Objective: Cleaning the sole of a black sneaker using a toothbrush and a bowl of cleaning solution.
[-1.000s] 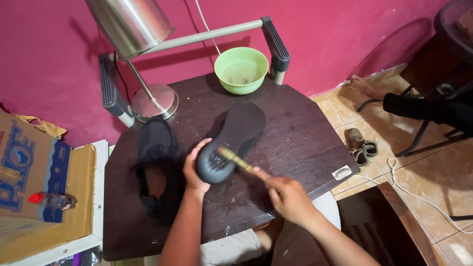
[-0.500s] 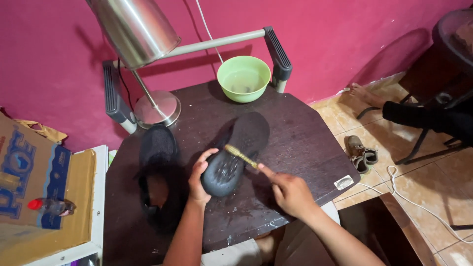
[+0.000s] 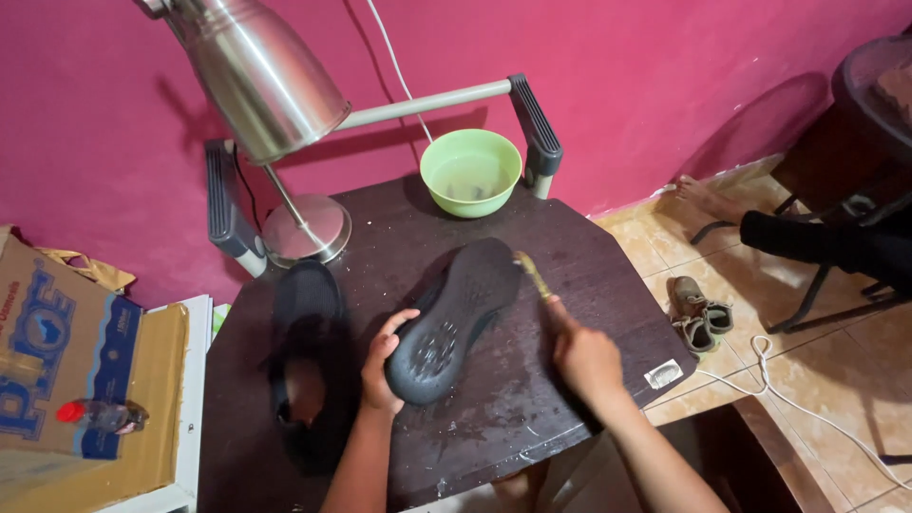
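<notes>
While my left hand (image 3: 380, 366) grips the upturned black shoe (image 3: 454, 318), my right hand (image 3: 584, 356) holds a brush (image 3: 534, 275) at its sole; second shoe (image 3: 306, 366) waits untouched, I judge.

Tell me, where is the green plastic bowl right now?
The green plastic bowl sits at the far edge of the dark table, against the pink wall, right of the metal lamp.

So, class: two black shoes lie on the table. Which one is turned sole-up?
The shoe in the left hand, mid-table, shows its tread. The other shoe, by the lamp, sits opening-up.
</notes>
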